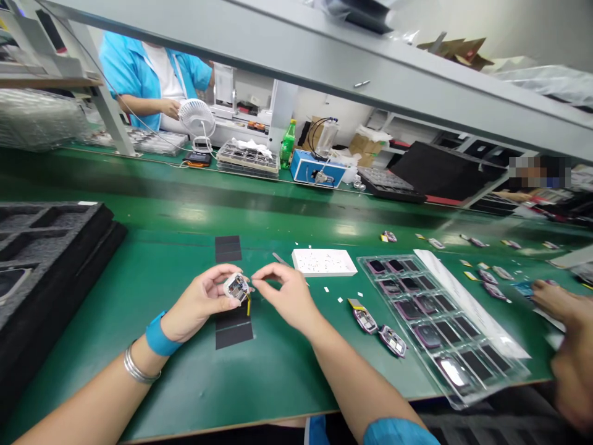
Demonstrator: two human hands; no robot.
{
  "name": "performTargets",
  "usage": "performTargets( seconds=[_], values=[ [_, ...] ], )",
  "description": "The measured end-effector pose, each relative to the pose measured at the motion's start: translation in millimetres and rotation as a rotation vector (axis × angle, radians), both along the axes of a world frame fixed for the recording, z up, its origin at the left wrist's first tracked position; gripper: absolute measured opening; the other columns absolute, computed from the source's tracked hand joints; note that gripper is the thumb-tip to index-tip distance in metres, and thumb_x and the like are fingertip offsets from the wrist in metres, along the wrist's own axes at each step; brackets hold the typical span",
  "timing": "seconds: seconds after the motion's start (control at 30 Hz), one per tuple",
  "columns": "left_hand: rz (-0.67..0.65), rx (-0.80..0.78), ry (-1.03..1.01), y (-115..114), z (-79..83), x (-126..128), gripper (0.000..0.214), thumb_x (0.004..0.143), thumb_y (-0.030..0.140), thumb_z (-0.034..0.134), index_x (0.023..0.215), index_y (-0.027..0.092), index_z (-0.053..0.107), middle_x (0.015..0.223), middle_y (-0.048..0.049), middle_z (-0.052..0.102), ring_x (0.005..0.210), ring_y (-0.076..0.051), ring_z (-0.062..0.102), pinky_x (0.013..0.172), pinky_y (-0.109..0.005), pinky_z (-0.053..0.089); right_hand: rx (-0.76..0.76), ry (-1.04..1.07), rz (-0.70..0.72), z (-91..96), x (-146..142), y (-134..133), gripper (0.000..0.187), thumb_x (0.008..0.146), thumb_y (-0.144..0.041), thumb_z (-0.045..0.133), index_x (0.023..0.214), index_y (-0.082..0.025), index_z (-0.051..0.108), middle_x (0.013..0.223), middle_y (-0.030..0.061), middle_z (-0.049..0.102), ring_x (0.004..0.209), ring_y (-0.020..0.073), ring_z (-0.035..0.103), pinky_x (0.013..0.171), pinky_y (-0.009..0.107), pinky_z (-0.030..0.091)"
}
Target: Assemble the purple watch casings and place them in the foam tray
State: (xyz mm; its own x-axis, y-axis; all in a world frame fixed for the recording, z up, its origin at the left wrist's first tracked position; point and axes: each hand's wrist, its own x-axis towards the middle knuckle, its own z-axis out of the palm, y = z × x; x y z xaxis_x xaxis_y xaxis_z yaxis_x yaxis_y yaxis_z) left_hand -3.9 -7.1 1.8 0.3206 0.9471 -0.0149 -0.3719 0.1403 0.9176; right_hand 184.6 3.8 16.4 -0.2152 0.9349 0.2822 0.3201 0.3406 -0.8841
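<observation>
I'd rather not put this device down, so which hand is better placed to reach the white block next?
Probably the right hand: it's nearer the white block, while the left hand holds the device. Whether the right fingertips pinch something tiny is unclear.

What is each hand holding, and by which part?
The left hand holds a small, rounded, white-rimmed electronic unit by its edges; whether the pinched right hand holds anything cannot be told.

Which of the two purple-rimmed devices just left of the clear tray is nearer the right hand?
The left device, with a yellow-edged piece at its far end; the other lies nearer the tray.
</observation>
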Motion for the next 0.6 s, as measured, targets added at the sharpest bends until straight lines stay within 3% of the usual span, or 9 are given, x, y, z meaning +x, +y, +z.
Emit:
performTargets(
  seconds=[0.1,0.2,0.6],
  values=[
    [0.001,-0.001,-0.003,-0.6,1.5,0.6,0.044,0.056,0.010,0.081,0.095,0.018,0.064,0.089,-0.0037,0.068,0.077,-0.014,0.063,0.071,-0.022,0.051,-0.033,0.098,-0.021,-7.9,-17.1,-8.2,0.004,0.074,-0.019,0.062,0.073,-0.019,0.066,0.077,0.0004,0.070,0.074,0.0156,0.066,0.074,0.030,0.052],
    [-0.001,0.000,-0.009,-0.2,1.8,0.7,0.043,0.056,0.011,0.081,0.095,0.018,0.064,0.090,-0.0042,0.068,0.077,-0.014,0.063,0.071,-0.022,0.052,-0.061,0.149,-0.026,-10.7,-14.6,-8.2,0.003,0.072,-0.020,0.064,0.073,-0.019,0.067,0.078,0.0015,0.071,0.075,0.0168,0.067,0.075,0.030,0.053],
    [0.019,0.026,0.075,3.7,-5.2,-0.5,0.047,0.055,0.013,0.082,0.097,0.018,0.063,0.090,-0.0034,0.066,0.074,-0.014,0.063,0.069,-0.024,0.053,0.106,-0.022,-0.090,-12.6,-17.0,-10.0,0.012,0.074,-0.015,0.060,0.072,-0.023,0.068,0.076,-0.0007,0.071,0.077,0.0178,0.067,0.074,0.031,0.052]
  ],
)
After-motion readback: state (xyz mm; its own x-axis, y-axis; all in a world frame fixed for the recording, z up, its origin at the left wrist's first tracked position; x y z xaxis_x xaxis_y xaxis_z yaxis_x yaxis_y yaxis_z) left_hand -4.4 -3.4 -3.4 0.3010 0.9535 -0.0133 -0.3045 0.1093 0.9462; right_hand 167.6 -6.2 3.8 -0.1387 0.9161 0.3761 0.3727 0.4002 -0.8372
